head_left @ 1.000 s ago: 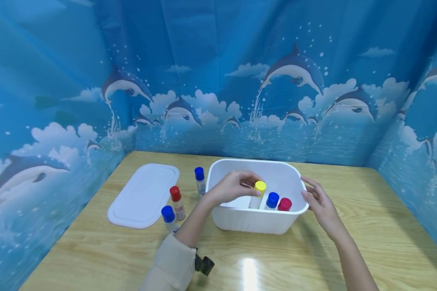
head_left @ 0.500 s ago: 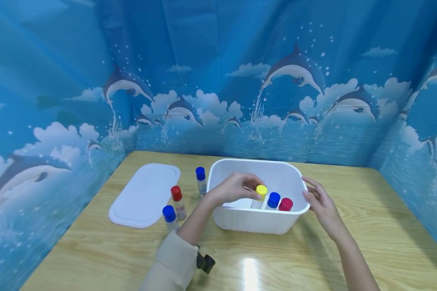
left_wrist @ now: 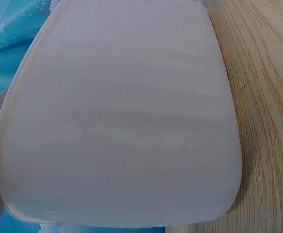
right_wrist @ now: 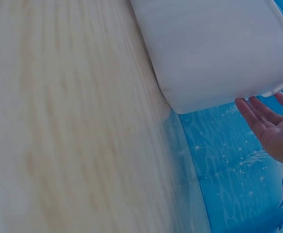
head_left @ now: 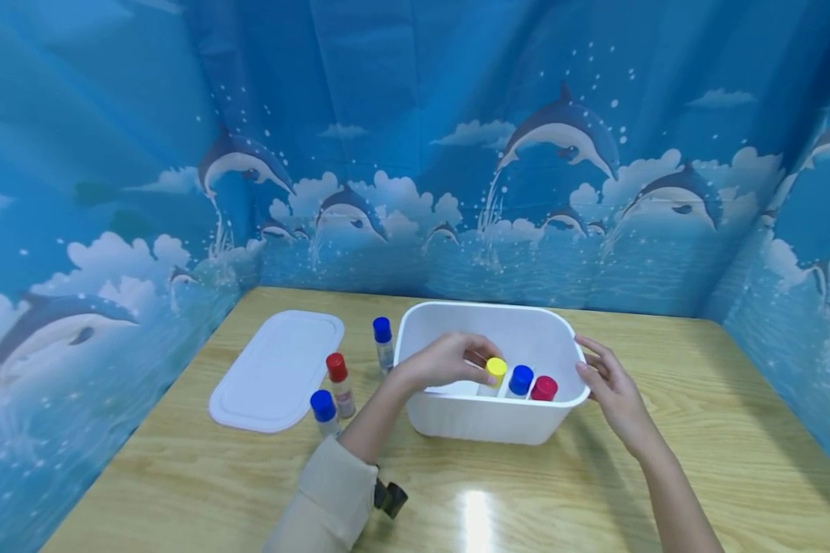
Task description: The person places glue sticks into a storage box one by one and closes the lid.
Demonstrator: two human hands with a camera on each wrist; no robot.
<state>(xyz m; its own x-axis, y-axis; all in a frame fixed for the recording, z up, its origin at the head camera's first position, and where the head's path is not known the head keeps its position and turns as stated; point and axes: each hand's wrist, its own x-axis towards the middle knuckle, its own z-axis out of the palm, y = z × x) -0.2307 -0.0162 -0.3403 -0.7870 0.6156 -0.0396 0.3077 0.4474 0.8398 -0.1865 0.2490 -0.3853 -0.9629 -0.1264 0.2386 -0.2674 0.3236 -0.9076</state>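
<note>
My left hand [head_left: 446, 361] reaches into a white plastic bin [head_left: 484, 421] from the left. Its thumb and fingers pinch a small yellow-capped bottle [head_left: 497, 366], whose lower part is hidden behind the bin's front wall. Just right of it stand a blue-capped bottle [head_left: 522, 379] and a red-capped bottle [head_left: 544, 388], both inside the bin. At the bin's right end, my right hand [head_left: 612, 388] holds the rim, thumb and forefinger at the edge. Its other fingers [right_wrist: 250, 119] touch the outer wall in the right wrist view. The left wrist view shows mostly the bin's outer wall [left_wrist: 122, 116].
Left of the bin stand a blue-capped bottle [head_left: 383, 346], a red-capped bottle [head_left: 341, 388] and another blue-capped one [head_left: 325, 411], partly behind my left forearm. A white lid [head_left: 277, 369] lies flat farther left on the wooden table [head_left: 539, 491]. A dolphin-printed curtain [head_left: 415, 153] encloses the table.
The yellow-capped bottle has sunk lower into the bin in my left hand, down to about the height of the blue-capped one. My right hand stays at the rim.
</note>
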